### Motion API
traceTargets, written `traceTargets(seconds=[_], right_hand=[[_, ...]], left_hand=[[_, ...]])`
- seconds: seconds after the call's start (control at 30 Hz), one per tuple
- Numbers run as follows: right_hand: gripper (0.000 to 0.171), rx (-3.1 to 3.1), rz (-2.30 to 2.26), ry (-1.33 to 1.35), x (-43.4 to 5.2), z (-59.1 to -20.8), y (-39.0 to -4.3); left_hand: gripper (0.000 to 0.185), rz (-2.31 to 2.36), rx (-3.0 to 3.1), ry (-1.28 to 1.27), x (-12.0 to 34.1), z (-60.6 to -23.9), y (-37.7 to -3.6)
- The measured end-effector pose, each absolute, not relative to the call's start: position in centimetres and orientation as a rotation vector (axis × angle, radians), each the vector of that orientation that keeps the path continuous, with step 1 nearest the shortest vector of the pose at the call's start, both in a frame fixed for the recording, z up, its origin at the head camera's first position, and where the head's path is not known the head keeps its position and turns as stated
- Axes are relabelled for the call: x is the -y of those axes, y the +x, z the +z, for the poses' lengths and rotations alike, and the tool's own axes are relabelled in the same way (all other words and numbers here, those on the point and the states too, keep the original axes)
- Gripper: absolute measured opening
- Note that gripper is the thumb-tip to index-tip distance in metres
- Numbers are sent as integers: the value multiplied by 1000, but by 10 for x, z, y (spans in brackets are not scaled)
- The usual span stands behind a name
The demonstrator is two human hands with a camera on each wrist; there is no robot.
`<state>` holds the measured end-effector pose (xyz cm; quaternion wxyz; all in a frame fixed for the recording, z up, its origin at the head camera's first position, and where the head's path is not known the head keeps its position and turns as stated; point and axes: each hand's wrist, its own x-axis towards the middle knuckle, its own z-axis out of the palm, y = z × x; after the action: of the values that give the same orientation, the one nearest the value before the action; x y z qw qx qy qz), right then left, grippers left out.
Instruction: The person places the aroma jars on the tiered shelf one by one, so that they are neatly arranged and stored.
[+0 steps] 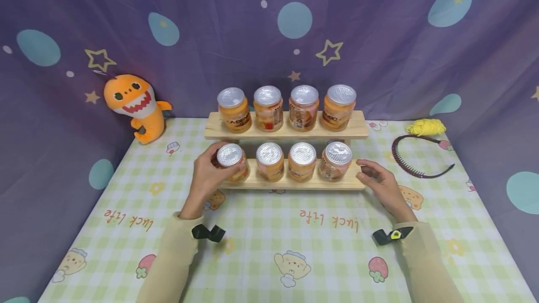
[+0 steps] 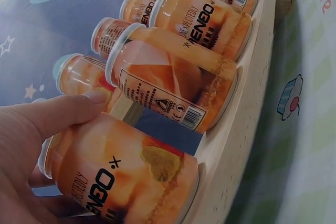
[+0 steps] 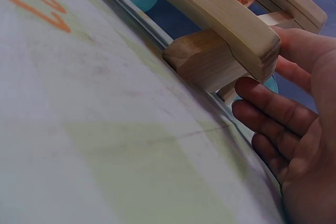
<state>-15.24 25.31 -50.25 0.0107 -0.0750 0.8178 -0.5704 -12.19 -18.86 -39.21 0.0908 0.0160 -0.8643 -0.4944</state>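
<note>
My left hand (image 1: 213,172) grips the leftmost jar (image 1: 230,155) on the lower tier of a two-tier wooden rack (image 1: 286,184). In the left wrist view the thumb lies along the upper side of this orange-labelled jar (image 2: 131,171), whose base is at the board. The other fingers are partly hidden behind it. My right hand (image 1: 380,182) is at the right end of the lower board, holding nothing, its fingers loosely bent. Seen from the right wrist, the fingertips are right at the end of the board (image 3: 265,51). Beside the gripped jar stands another jar (image 1: 270,162) with a silvery lid.
More jars (image 1: 303,109) stand in a row on the upper tier (image 1: 286,131). An orange shark plush (image 1: 139,109) leans at the back left. At the right lie yellow yarn (image 1: 426,127) and a dark toothed headband (image 1: 404,165). A checked cloth (image 1: 252,247) covers the table.
</note>
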Motion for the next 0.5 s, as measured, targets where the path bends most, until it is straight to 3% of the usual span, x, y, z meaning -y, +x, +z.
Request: traceTargets(seconds=[0.3,0.5], right_hand=[[45,-2535,-1808,-253,-253,-502,-153],[43,-2512,-1785,-378,-261,-494,-157]], left_hand=[[67,-1524,2529,7,205,-380,-117],[60,-1526,2314,145,241,-368,-111]])
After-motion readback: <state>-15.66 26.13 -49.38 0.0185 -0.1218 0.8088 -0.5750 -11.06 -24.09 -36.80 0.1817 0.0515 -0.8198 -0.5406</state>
